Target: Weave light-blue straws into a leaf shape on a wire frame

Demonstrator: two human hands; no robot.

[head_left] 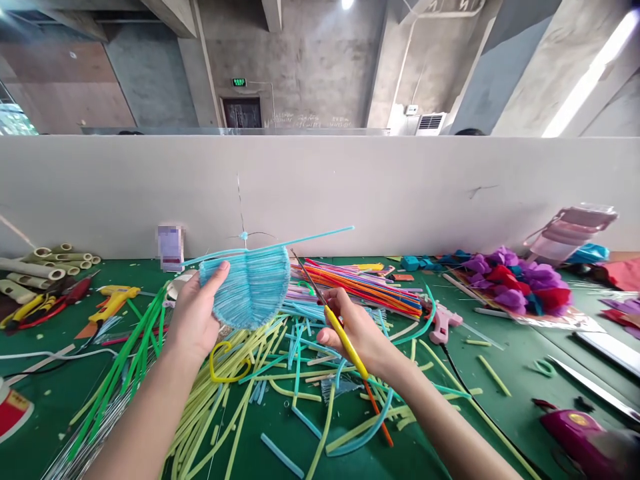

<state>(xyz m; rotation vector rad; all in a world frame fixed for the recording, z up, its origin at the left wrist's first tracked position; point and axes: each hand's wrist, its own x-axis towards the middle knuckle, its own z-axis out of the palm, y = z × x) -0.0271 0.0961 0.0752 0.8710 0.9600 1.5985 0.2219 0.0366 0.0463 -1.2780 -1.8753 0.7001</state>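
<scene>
On the far concrete wall (300,60) we read a green EXIT sign (239,83), while nearer, the left hand (197,320) pinches a fuzzy blue piece (250,293), the right hand (359,333) gripping a yellow-handled tool (345,341).

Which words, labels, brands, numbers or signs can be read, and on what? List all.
"EXIT": green sign above the door; characters over it too small.
Writing on the back wall: too faint.
Print on the red-and-white tub: too blurred.
Badge on the magenta tool: too small.
</scene>
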